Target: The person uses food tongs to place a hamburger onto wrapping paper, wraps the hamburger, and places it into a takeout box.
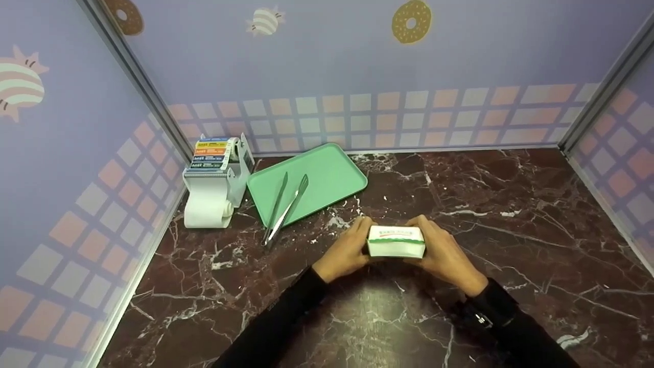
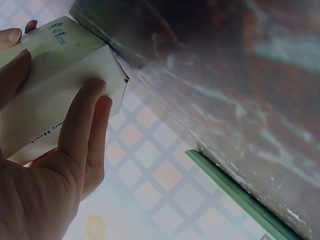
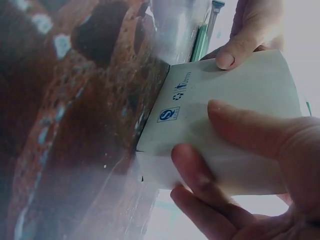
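A small white paper box (image 1: 396,248) with a green band and printed lettering is held upright between my two hands, on or just over the marble counter. My left hand (image 1: 346,249) grips its left side, thumb on the near face and fingers along the side, as the left wrist view of the box (image 2: 55,95) shows. On the other side my right hand (image 1: 449,253) grips it likewise. In the right wrist view both thumbs press the plain face of the box (image 3: 200,115), which carries small blue print.
Behind and left lies a green tray (image 1: 332,179) with metal tongs (image 1: 286,209) across it, their end past its front edge. A label dispenser (image 1: 214,174) with a hanging white strip stands beside it. White crumbs dot the dark marble counter (image 1: 511,230); patterned walls enclose it.
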A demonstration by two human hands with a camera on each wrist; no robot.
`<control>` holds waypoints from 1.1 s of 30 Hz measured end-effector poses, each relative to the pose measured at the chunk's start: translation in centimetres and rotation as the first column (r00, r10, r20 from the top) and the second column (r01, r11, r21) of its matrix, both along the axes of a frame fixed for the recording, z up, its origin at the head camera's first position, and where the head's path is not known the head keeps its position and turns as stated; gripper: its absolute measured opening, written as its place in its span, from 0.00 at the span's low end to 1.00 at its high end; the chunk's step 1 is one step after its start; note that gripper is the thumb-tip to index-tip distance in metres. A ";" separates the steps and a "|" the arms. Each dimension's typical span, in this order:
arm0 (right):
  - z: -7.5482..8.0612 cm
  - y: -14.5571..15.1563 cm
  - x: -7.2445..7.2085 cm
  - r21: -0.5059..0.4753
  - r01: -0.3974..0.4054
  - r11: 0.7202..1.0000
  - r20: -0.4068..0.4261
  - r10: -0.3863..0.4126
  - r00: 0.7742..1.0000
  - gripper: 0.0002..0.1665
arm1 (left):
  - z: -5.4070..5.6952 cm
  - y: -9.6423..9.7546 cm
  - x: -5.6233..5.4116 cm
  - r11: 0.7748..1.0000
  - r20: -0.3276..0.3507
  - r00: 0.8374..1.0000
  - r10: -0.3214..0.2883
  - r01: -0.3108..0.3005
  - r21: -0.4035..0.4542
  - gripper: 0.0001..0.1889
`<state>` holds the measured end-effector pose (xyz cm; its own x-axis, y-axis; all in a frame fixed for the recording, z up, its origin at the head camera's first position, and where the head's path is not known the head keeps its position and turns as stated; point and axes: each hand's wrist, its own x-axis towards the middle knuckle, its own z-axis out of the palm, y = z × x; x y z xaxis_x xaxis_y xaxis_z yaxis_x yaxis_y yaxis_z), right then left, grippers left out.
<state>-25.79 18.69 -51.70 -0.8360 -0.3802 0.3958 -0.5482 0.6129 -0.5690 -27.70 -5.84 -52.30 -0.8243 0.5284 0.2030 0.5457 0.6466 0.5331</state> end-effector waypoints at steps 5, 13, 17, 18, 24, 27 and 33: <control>-0.3 0.1 0.2 0.000 0.026 1.000 0.029 -0.026 0.999 0.42 | -0.4 -0.1 0.3 1.000 -0.005 1.000 0.021 -0.021 -0.023 0.33; -0.2 0.6 0.2 0.023 0.049 0.999 -0.021 -0.049 0.999 0.44 | -0.5 0.1 0.2 1.000 -0.027 0.999 0.024 -0.023 0.020 0.33; -0.2 0.8 0.4 0.036 0.057 0.998 -0.019 -0.057 0.998 0.41 | -0.6 0.2 0.2 0.999 -0.028 0.999 0.030 -0.029 0.014 0.34; -0.2 0.8 0.4 0.041 0.062 0.997 -0.022 -0.061 0.998 0.40 | -0.6 0.3 0.2 0.999 -0.028 0.999 0.031 -0.031 0.013 0.34; -0.5 0.9 0.5 0.060 0.075 0.995 -0.044 -0.072 0.996 0.36 | -0.7 0.5 0.4 1.000 -0.005 1.000 0.030 -0.030 -0.001 0.35; -0.6 0.9 0.4 0.049 0.077 0.996 -0.037 -0.075 0.996 0.36 | -0.6 0.4 0.3 1.000 0.002 1.000 0.021 -0.021 -0.006 0.35; -0.7 0.6 -0.5 -0.015 0.035 0.999 -0.030 -0.035 0.999 0.43 | -0.1 -0.3 -0.5 0.996 0.012 1.000 -0.010 0.009 0.088 0.38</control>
<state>-26.24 19.25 -52.38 -0.8360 -0.3449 0.4268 -0.5439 0.6237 -0.5614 -28.23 -6.09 -52.40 -0.8221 0.5169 0.2385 0.5445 0.5915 0.5947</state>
